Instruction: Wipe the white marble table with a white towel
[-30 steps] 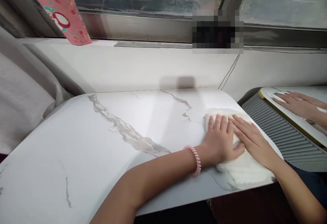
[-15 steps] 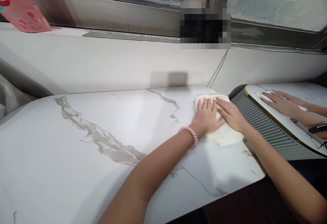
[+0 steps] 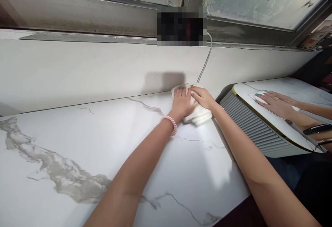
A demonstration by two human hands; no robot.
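A folded white cloth (image 3: 199, 115) lies at the far right corner of the white marbled table (image 3: 109, 144), close to the wall. My left hand (image 3: 182, 102) rests flat on it with the fingers spread, a pink coiled band (image 3: 171, 125) round the wrist. Beside it, my right hand (image 3: 203, 97) also lies flat on the cloth, fingers stretched out towards the left hand. The fingers of the two hands come close together near the cloth's far edge. Both palms hide part of the cloth.
On the right, another person's hands (image 3: 277, 103) press a white cloth on a second table with a gold edge and ribbed side (image 3: 254, 126). A pale cable (image 3: 206, 61) runs down the wall (image 3: 90, 64) from a pixelated dark object (image 3: 181, 28) on the window ledge.
My hands and the cloth have slid away from me, towards the wall. The view has turned right, so the pink item at the upper left has left the picture.
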